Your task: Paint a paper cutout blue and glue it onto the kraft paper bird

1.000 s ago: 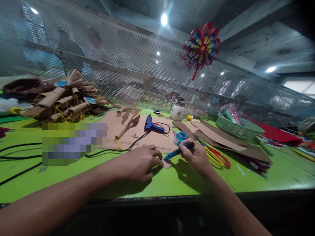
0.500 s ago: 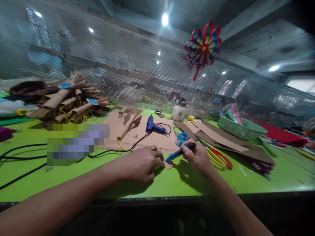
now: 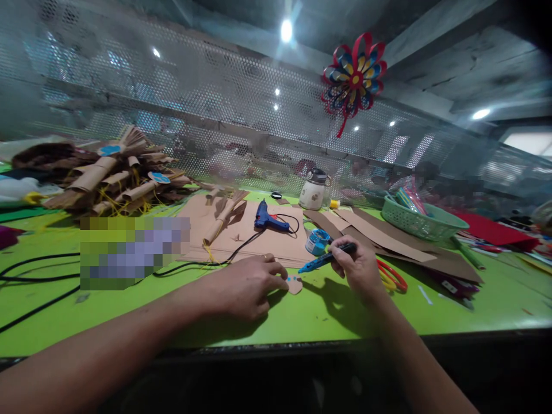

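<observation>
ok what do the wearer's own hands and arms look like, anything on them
Both hands are gloveless. The left hand wears a thin ring, too small to make out in detail; none shows on the right hand. The forearms are bare as far as they show, no sleeves, watch or bracelet.

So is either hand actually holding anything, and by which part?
The right hand holds a blue pen by its dark rear part. The left hand touches the left edge of a small brown piece; any grip is unclear.

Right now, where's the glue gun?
The glue gun is near the middle of the head view, on the brown paper, beyond the left hand and left of the blue jar.
</observation>
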Motion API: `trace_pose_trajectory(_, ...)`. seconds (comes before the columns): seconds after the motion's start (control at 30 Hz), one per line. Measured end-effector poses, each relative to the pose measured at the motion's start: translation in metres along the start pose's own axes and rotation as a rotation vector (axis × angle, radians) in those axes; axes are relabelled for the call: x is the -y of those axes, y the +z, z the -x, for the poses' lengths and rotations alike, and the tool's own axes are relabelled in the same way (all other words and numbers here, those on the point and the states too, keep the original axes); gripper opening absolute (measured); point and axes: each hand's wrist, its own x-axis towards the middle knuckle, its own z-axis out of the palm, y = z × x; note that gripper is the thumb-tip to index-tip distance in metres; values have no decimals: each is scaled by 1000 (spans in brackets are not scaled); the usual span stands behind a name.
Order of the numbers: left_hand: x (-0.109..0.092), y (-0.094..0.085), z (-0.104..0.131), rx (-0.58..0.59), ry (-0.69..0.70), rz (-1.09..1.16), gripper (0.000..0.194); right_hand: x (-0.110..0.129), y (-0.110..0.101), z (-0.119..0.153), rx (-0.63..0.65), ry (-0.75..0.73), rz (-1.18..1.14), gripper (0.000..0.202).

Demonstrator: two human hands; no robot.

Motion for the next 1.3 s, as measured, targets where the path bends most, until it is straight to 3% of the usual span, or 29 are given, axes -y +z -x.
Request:
trace_pose_trajectory(0.23,2,-1,-1,55,2,16,43,1,0,-2,56,44,4,19)
trace_pose_trajectory(0.57,1,-6,-7,125,-14,49,54,1,-1,0,61,24,11,15)
trace_pose_trajectory(1.0,5,-3,-10,133,11,71,45,4,3,0,114,5,72,14)
trace_pose_trajectory(1.3,6,-1,-8,106,15,66,54,4,0,2,163,37,77,16)
